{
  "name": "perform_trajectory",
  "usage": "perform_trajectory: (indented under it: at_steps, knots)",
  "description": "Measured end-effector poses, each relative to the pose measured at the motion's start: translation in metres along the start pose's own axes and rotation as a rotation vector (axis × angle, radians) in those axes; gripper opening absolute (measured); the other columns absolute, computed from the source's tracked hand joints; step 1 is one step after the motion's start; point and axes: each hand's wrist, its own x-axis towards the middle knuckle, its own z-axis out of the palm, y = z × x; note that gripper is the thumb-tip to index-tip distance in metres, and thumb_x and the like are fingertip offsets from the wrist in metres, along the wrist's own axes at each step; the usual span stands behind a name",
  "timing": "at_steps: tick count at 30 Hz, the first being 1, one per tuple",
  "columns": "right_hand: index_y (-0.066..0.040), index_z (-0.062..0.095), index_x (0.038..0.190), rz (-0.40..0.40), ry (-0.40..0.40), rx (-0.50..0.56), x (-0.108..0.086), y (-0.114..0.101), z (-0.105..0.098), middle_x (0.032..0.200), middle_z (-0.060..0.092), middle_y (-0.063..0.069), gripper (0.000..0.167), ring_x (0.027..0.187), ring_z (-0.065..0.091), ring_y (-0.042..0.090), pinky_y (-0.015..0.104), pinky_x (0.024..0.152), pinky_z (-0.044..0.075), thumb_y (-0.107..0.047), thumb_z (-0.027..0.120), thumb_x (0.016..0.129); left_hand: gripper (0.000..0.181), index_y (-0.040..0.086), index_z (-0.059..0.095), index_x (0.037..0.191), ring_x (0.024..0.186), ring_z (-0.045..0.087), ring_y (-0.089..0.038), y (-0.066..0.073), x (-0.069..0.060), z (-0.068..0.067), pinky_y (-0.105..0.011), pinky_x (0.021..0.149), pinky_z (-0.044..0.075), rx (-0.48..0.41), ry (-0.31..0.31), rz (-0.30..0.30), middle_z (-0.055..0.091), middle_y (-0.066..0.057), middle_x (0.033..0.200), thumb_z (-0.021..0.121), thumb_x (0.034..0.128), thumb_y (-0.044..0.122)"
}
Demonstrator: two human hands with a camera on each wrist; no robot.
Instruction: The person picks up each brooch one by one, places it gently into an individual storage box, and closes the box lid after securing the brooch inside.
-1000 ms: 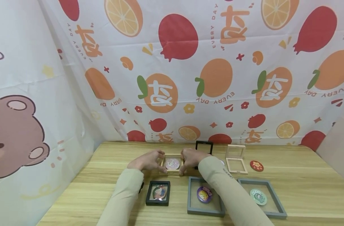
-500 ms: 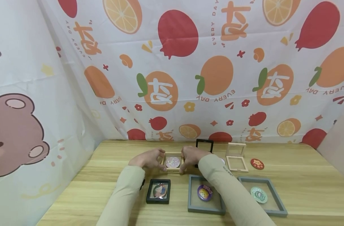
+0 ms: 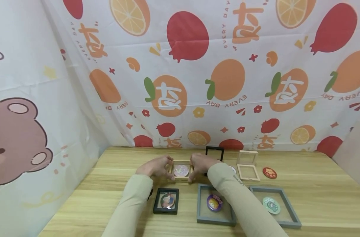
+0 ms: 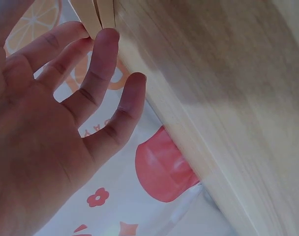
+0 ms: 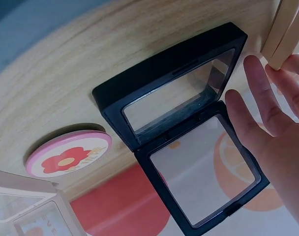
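Observation:
A small light-wood display frame (image 3: pixel 182 179) lies near the back of the table with a round pale-pink badge (image 3: pixel 181 170) inside it. My left hand (image 3: pixel 157 167) holds its left side, thumb at the front and fingers at the back. From the right side my right hand (image 3: pixel 201 164) grips it in the same way. In the left wrist view, fingertips meet a corner of the wooden frame (image 4: pixel 96 14); the other fingers are spread. Close to the right hand in its wrist view stands a black hinged frame (image 5: pixel 174 69), unfolded, with the wooden frame's corner (image 5: pixel 287 34) at the fingertips.
In front lie a black frame with a badge (image 3: pixel 165 212), a grey frame (image 3: pixel 215 221) with a purple badge, and another grey frame (image 3: pixel 289 204) with a green badge. An unfolded pale frame (image 3: pixel 249 179), a red badge (image 3: pixel 270 172) and a flower badge (image 5: pixel 68 154) are on the right.

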Motion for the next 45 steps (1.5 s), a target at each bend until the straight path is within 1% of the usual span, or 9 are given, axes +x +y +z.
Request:
perform_trajectory:
  at_steps: [5,11,18,20,27,30,35,41,45]
  knots:
    - [-0.009,0.055,0.087,0.012,0.004,-0.007,-0.0019,0.0003,0.0004,0.082,0.049,0.002,0.048,0.068,0.044,0.013,0.028,0.057,0.036,-0.029,0.095,0.07,0.069,0.002,0.06,0.136,0.129,0.053,-0.033,0.0021,0.0013,0.0025,-0.051,0.108,0.041,0.023,0.007,-0.018,0.058,-0.011,0.142,0.09,0.0775,0.022]
    - [-0.009,0.054,0.083,-0.009,0.012,-0.037,-0.0042,-0.0011,0.0006,0.083,0.049,0.001,0.047,0.069,0.043,0.013,0.027,0.057,0.036,-0.029,0.095,0.071,0.061,0.004,0.065,0.13,0.13,0.052,-0.033,0.0048,0.0015,0.0035,-0.051,0.107,0.042,0.07,0.013,-0.037,0.054,-0.011,0.146,0.09,0.0775,0.023]
    - [-0.007,0.058,0.092,-0.019,0.025,-0.046,-0.0043,-0.003,0.0015,0.085,0.052,0.001,0.048,0.072,0.046,0.014,0.028,0.06,0.041,-0.028,0.096,0.069,0.06,0.006,0.067,0.127,0.13,0.052,-0.034,0.0084,0.0031,0.0036,-0.053,0.105,0.043,0.124,0.026,-0.057,0.055,-0.01,0.144,0.091,0.0759,0.025]
    - [-0.007,0.059,0.092,-0.021,0.028,-0.049,-0.004,-0.003,0.0022,0.085,0.053,0.001,0.048,0.072,0.047,0.014,0.028,0.061,0.043,-0.028,0.096,0.069,0.058,0.006,0.068,0.125,0.131,0.052,-0.035,0.0085,0.0032,0.0039,-0.053,0.105,0.043,0.135,0.028,-0.052,0.055,-0.009,0.145,0.091,0.0757,0.025]
    - [-0.007,0.058,0.092,-0.031,0.038,-0.055,-0.0035,-0.0022,0.0031,0.085,0.052,0.001,0.049,0.071,0.047,0.014,0.029,0.06,0.042,-0.029,0.096,0.069,0.056,0.004,0.069,0.124,0.133,0.05,-0.033,0.0077,0.001,0.0046,-0.052,0.107,0.042,0.127,0.033,-0.037,0.056,-0.008,0.143,0.091,0.0763,0.024]
    - [-0.007,0.058,0.092,-0.032,0.043,-0.058,-0.0048,-0.0021,0.0027,0.084,0.053,0.0,0.05,0.07,0.046,0.014,0.028,0.06,0.042,-0.029,0.096,0.069,0.059,0.003,0.067,0.127,0.132,0.051,-0.033,0.0081,-0.0001,0.0047,-0.051,0.107,0.042,0.107,0.03,-0.029,0.057,-0.009,0.142,0.09,0.0771,0.023]
    - [-0.006,0.059,0.091,-0.037,0.051,-0.055,-0.0064,-0.0027,0.0031,0.083,0.053,0.001,0.049,0.07,0.046,0.014,0.028,0.059,0.041,-0.027,0.096,0.068,0.07,0.002,0.058,0.138,0.129,0.053,-0.033,0.0088,-0.0033,0.0035,-0.051,0.107,0.042,0.063,0.018,-0.038,0.058,-0.013,0.141,0.089,0.0784,0.021]
    - [-0.009,0.058,0.082,-0.05,0.064,-0.073,-0.0065,-0.0062,0.0054,0.085,0.053,0.0,0.044,0.071,0.047,0.013,0.026,0.059,0.042,-0.029,0.095,0.069,0.076,0.001,0.05,0.145,0.132,0.051,-0.035,0.0066,-0.0053,0.0004,-0.052,0.109,0.039,0.082,-0.002,-0.028,0.057,-0.015,0.143,0.087,0.081,0.019]
    - [-0.01,0.057,0.081,-0.052,0.064,-0.079,-0.0061,-0.008,0.0051,0.084,0.052,0.0,0.044,0.071,0.047,0.013,0.027,0.06,0.042,-0.029,0.095,0.07,0.075,0.001,0.051,0.145,0.135,0.048,-0.036,0.0042,-0.0049,-0.0005,-0.053,0.11,0.038,0.074,-0.01,-0.026,0.056,-0.014,0.145,0.086,0.0817,0.018]
